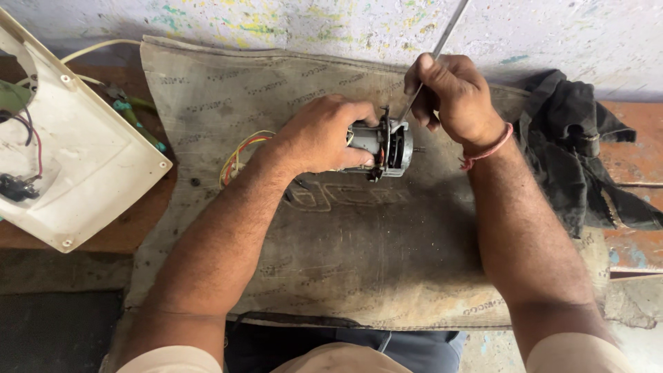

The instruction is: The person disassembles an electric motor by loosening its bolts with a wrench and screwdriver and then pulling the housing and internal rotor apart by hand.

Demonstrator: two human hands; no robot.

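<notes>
The light is soft and even, like daylight, and bright enough to see well. It seems to come from above and a bit from the far side. The wall [331,27] at the far edge of the worktop [635,159] looks pale and a little washed out. A soft shadow lies under the left hand [321,135] and the right hand [452,93]. The near left corner is dark. Nothing looks blurry. The edges bend a little.

Both hands [387,117] clenched, forearms converging
</notes>
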